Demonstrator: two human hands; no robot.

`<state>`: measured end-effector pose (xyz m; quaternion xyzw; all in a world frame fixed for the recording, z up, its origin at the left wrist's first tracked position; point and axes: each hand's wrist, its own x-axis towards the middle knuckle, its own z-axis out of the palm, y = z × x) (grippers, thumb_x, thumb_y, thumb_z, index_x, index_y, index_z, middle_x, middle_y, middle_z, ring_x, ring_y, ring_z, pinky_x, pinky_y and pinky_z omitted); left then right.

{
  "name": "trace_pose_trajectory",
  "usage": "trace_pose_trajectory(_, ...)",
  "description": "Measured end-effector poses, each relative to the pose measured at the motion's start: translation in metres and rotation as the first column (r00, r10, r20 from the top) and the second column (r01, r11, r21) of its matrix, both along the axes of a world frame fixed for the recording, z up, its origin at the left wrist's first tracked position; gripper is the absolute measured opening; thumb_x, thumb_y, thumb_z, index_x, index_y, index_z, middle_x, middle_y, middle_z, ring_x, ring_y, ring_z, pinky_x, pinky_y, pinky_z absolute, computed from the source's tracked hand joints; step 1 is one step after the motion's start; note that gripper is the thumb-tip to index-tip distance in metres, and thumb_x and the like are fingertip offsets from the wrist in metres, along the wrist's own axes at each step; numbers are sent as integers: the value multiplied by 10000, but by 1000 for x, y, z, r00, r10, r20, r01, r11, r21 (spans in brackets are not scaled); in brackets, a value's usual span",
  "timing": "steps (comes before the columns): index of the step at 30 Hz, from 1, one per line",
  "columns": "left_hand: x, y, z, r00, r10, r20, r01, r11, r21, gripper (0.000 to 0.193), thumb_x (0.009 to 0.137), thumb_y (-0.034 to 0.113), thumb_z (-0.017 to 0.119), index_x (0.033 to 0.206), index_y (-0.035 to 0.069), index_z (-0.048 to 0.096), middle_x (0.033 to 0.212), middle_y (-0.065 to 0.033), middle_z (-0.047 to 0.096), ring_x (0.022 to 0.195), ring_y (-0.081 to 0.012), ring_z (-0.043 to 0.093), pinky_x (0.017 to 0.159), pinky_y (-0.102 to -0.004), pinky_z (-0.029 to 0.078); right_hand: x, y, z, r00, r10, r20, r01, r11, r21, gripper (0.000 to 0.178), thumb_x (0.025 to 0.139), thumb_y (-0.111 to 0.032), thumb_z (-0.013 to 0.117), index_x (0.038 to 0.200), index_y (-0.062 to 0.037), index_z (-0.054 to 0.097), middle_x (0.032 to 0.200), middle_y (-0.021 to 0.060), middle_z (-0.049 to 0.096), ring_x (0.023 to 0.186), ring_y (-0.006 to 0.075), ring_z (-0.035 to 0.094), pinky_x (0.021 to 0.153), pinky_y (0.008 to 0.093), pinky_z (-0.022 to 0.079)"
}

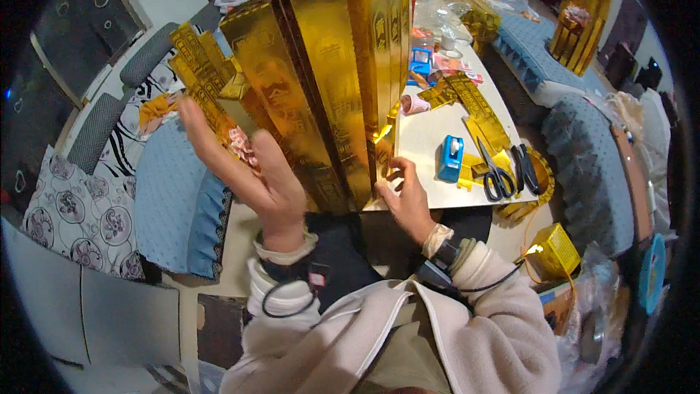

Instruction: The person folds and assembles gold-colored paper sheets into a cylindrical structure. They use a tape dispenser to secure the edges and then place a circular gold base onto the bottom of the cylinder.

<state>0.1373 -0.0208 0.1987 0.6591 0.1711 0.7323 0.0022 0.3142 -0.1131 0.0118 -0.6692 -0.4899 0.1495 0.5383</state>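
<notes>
A tall structure of shiny gold foil-covered box columns (324, 66) stands upright in front of me, embossed with patterns. Beside its left face is my left hand (266, 182), open, with the fingers stretched out and the palm turned toward the columns. I cannot tell whether the palm touches them. My right hand (410, 201) is at the lower right edge of the structure, fingers curled and thumb pressed in on that edge near the table's front. The columns hide much of the table behind them.
On the white table (426, 149) lie a blue tape dispenser (450, 158), black scissors (499, 179), another black-handled tool (525, 169) and gold strips (477, 106). A pink cup (415, 104) lies on its side. Blue-covered seats (171, 190) flank the table. A gold box (558, 249) stands at right.
</notes>
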Motion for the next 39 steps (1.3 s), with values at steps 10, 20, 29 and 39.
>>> trace_pose_trajectory(10, -22, 21, -51, 971, 141, -193, -177, 966, -186, 552, 1126, 241, 398, 1626, 28, 303, 1723, -209, 195, 1603, -388, 155, 1283, -553, 43, -24, -17, 6, 981, 140, 133, -151, 986, 71, 558, 905, -151, 752, 1370, 7, 488, 1148, 208, 596, 1024, 368, 626, 911, 447, 521)
trace_pose_trajectory(20, -31, -11, 18, 944, 324, -56, -308, 930, 199, 364, 1014, 170, 591, 1362, 64, 590, 1522, -179, 495, 1501, -381, 352, 1262, -546, 162, -21, -20, 61, 970, 164, 181, -208, 944, 258, 494, 912, -75, 731, 1369, -34, 546, 1208, 175, 593, 996, 309, 621, 888, 395, 522)
trace_pose_trajectory(29, 18, -26, 76, 840, 501, -208, -438, 853, 285, 873, 848, 349, 856, 1551, 92, 407, 1603, -152, 360, 1557, -410, 178, 1269, -557, 97, -16, -11, 101, 986, 127, 106, -160, 895, 417, 420, 954, -67, 688, 1357, -38, 570, 1165, 151, 590, 979, 274, 604, 850, 362, 512)
trace_pose_trajectory(39, 27, -10, 70, 799, 553, -235, -498, 829, 255, 1047, 820, 344, 873, 1620, 107, 241, 1631, -143, 305, 1550, -461, 155, 1259, -602, 80, 5, 3, 96, 984, 80, 162, -146, 882, 448, 294, 1006, -104, 630, 1289, -26, 619, 1079, 135, 594, 970, 279, 601, 883, 375, 494)
